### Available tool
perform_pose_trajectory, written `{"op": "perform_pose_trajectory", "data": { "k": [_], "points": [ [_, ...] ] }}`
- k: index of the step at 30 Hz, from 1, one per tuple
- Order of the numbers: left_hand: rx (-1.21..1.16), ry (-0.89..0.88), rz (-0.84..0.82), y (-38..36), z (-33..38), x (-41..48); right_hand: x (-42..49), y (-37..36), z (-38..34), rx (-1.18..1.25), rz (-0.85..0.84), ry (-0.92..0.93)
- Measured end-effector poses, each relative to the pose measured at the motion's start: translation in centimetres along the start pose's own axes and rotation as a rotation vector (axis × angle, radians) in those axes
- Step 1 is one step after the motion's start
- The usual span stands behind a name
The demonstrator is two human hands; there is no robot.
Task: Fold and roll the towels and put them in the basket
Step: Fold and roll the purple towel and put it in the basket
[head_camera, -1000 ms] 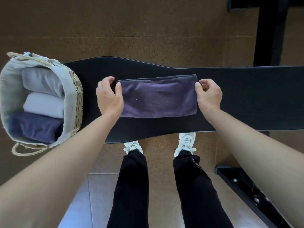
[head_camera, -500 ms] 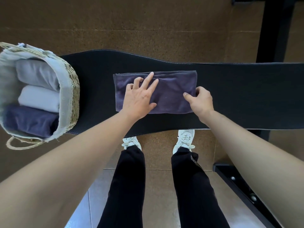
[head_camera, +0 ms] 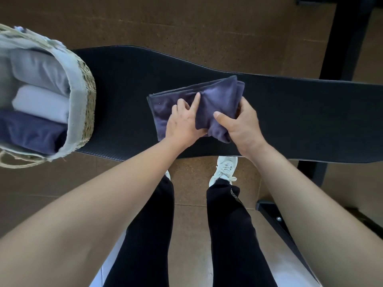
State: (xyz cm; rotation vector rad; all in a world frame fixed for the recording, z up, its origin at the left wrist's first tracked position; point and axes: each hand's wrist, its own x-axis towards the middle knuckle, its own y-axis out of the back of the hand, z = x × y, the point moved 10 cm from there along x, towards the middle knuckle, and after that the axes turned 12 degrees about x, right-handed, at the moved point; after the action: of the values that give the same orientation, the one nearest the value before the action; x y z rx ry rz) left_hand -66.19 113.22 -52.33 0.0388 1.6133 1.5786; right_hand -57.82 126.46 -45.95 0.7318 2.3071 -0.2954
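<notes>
A dark purple folded towel (head_camera: 219, 96) lies on the black bench top (head_camera: 124, 83). My right hand (head_camera: 242, 125) grips the towel's right end and has curled it over toward the left. My left hand (head_camera: 184, 121) presses on the towel's middle, index finger stretched out. At the left stands a woven basket (head_camera: 88, 100) with a grey cloth lining. Inside it lie three rolled towels: a grey one (head_camera: 39, 71), a white one (head_camera: 41, 103) and a dark purple one (head_camera: 31, 133).
The bench top runs on to the right edge of the view. A black post (head_camera: 348, 36) rises at the back right. Below are my legs in black trousers, white shoes (head_camera: 224, 168) and a black base (head_camera: 290, 235) on the brown floor.
My right hand has lifted the towel's right end and rolled it leftward. My left hand slid to the towel's middle. The view shifted, so the basket sits closer at the left.
</notes>
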Motion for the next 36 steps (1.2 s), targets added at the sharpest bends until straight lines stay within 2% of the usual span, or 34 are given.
{"op": "perform_pose_trajectory", "data": {
  "k": [3, 7, 9, 11, 15, 19, 21, 23, 27, 31, 33, 36],
  "points": [
    [-0.46, 0.026, -0.064, -0.2, -1.0, 0.0, -0.5, -2.3, -0.8, -0.068, -0.057, 0.034],
    [-1.257, 0.369, -0.146, -0.6, -5.0, -1.8, -0.6, -5.3, -0.5, -0.144, -0.119, 0.056],
    [-1.468, 0.457, -0.146, 0.4, -6.3, -3.3, -0.3, -6.8, 0.1, -0.205, -0.137, 0.072],
    [-1.548, 0.458, -0.14, 1.3, -7.2, -4.3, -0.1, -8.4, 0.6, -0.255, -0.167, 0.095],
    [-1.467, 0.4, -0.084, 2.1, -9.0, -4.4, 0.2, -11.6, 2.4, -0.318, -0.261, 0.068],
    [-1.215, 0.47, 0.018, 1.4, -12.1, -3.4, 0.7, -13.3, 4.2, -0.431, -0.329, 0.035],
    [-1.118, 0.492, 0.042, 0.8, -13.4, -2.9, 0.9, -13.1, 4.5, -0.468, -0.309, 0.033],
    [-1.018, 0.528, 0.077, 0.4, -14.4, -2.7, 1.1, -12.1, 4.1, -0.521, -0.231, 0.098],
    [-0.806, 0.587, 0.131, 0.7, -15.7, -2.7, 1.1, -10.1, 2.8, -0.838, -0.089, 0.359],
    [-0.628, 0.632, 0.183, 1.2, -16.1, -3.6, 1.1, -9.4, 4.2, -1.114, -0.164, 0.392],
    [-0.559, 0.588, 0.281, 2.6, -15.8, -3.9, 1.2, -9.5, 4.7, -1.169, -0.222, 0.373],
    [-0.384, 0.277, 0.476, 6.0, -12.6, -3.9, 2.1, -10.0, 4.4, -1.229, -0.266, 0.34]
  ]
}}
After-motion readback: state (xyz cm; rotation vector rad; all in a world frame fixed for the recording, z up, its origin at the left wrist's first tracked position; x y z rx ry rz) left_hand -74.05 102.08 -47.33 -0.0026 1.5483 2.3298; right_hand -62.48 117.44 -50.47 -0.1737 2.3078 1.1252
